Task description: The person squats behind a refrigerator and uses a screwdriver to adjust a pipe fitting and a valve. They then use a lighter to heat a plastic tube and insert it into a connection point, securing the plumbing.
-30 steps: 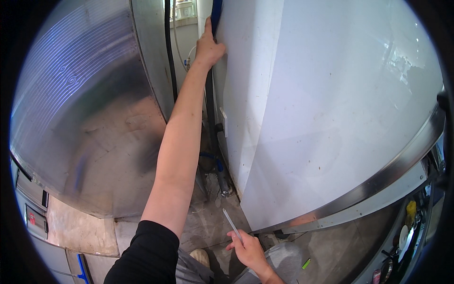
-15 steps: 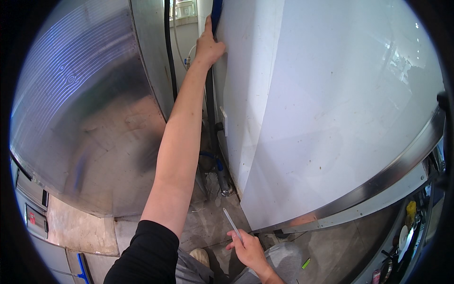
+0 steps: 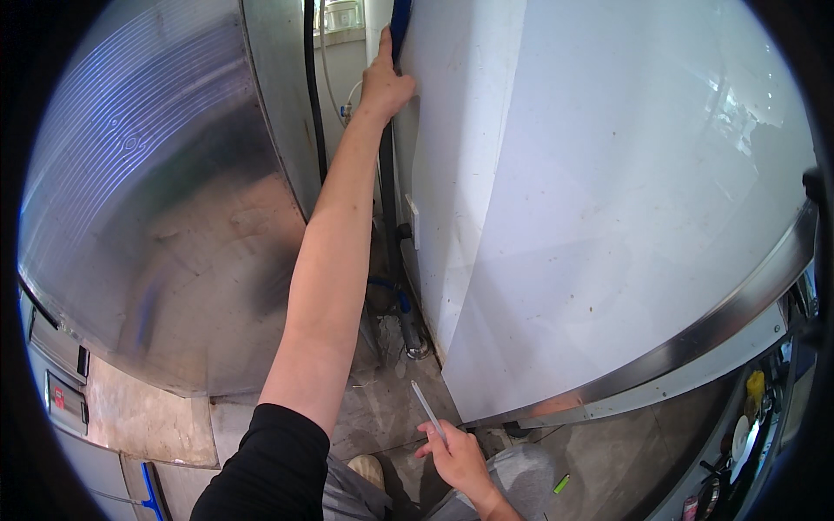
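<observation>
My left arm stretches far up into the narrow gap between two large panels. My left hand [image 3: 385, 84] is there, index finger extended upward and thumb out to the side; its other fingers are hidden. That fingertip lies against or right beside a blue strip or pole [image 3: 400, 26]; contact is uncertain. A dark upright pipe [image 3: 387, 156] runs below the hand toward the floor. Low in front of me, my right hand [image 3: 459, 458] is closed around a thin, pale stick [image 3: 422, 402], pointing up and left; its exact kind is unclear.
A shiny metal cabinet side [image 3: 165, 226] stands left, and a glossy white panel [image 3: 591, 208] with a metal lower edge fills the right. Hoses and a blue fitting [image 3: 402, 301] crowd the gap's bottom. A green object [image 3: 562, 484] lies on the tiled floor; a blue-headed tool [image 3: 153, 491] is lower left.
Both hands keep nearly the same places and poses. Only a very slight shift of the view shows.
</observation>
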{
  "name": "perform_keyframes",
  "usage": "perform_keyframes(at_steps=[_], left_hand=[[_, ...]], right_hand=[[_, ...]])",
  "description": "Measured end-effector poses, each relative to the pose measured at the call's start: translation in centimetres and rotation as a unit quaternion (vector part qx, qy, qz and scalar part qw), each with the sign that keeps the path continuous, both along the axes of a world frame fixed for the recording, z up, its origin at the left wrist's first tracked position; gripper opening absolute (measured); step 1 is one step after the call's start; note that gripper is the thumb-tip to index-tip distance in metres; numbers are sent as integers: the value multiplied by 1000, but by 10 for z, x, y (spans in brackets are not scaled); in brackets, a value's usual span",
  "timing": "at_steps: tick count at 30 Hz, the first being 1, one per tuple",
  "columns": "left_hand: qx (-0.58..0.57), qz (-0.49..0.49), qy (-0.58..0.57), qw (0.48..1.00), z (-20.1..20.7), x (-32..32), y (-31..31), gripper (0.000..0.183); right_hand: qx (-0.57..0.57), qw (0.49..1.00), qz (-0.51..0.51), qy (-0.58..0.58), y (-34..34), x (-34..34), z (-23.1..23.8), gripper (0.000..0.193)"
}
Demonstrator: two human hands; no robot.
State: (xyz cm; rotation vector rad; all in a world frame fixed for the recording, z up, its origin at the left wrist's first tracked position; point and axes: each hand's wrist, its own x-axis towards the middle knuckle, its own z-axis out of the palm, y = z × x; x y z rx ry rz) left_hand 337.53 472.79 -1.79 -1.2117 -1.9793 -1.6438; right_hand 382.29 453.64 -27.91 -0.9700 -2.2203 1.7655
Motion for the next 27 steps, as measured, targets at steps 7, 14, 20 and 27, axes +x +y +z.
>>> perform_keyframes(at_steps=[7, 14, 20, 27], left_hand=[[-7, 24, 15, 1000, 0, -1, 3, 102], [-15, -5, -10, 1000, 1, -1, 1, 103], [-14, 12, 19, 1000, 1, 0, 1, 104], [-8, 10, 24, 1000, 0, -3, 3, 104]], right_hand=[[6, 1000, 5, 7, 1, 0, -2, 36], [7, 1000, 6, 2, 0, 0, -1, 35], [5, 1000, 7, -18, 0, -1, -2, 33], [14, 1000, 8, -14, 0, 0, -1, 36]])
